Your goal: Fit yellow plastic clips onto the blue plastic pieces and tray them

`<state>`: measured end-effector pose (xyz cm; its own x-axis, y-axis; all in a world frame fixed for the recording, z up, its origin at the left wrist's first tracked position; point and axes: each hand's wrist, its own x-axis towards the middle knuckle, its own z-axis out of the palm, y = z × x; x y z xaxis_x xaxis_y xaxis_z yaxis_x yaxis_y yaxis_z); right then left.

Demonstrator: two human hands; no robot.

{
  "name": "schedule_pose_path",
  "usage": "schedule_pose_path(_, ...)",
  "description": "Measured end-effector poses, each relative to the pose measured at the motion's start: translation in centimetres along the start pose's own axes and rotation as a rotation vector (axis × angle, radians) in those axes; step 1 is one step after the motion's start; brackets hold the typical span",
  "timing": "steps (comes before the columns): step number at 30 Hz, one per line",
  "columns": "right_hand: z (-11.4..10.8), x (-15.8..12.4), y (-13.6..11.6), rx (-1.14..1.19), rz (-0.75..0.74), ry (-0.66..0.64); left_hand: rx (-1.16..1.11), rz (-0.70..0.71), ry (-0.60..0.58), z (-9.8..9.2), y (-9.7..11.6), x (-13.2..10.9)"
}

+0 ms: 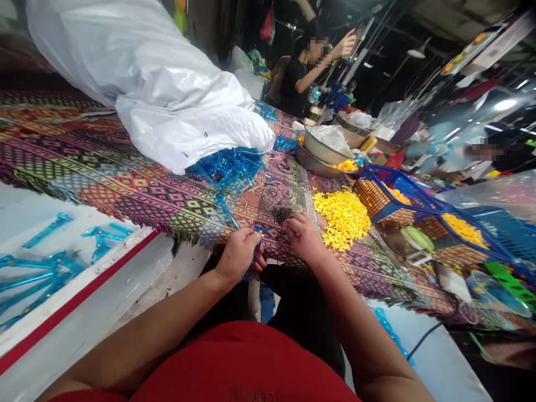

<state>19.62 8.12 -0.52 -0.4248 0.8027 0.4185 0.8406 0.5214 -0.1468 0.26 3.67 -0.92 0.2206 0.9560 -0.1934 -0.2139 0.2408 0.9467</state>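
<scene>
My left hand (239, 254) is closed around a translucent blue plastic part, with a bit of yellow showing at its top. Most of that part is hidden by my fingers. To its right, my right hand (302, 237) has its fingers pinched together at the edge of a small pile of dark, tiny pieces (283, 214), perhaps screws. What lies between those fingertips is too small to make out. A heap of small yellow plastic pieces (342, 219) lies just right of my right hand. Blue translucent parts (226, 167) spill from the mouth of a white sack (167, 95) ahead.
A patterned fringed cloth (138, 192) covers the table. Metal bowls (320, 153) and blue baskets (387, 195) with yellow pieces stand at right. On the left, a white foam box (96, 285) holds long blue parts (50, 271). Another person (299, 84) is across the table.
</scene>
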Motion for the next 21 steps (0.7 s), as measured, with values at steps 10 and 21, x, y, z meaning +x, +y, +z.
schedule_pose_path(10, 0.83, -0.75, -1.08, 0.732, 0.459, 0.037, 0.006, -0.011, 0.001, 0.15, 0.21, -0.05)
schedule_pose_path(21, 0.72, -0.72, -0.46, 0.573, 0.428, 0.017, 0.011, -0.020, 0.000, 0.21, 0.21, -0.23)
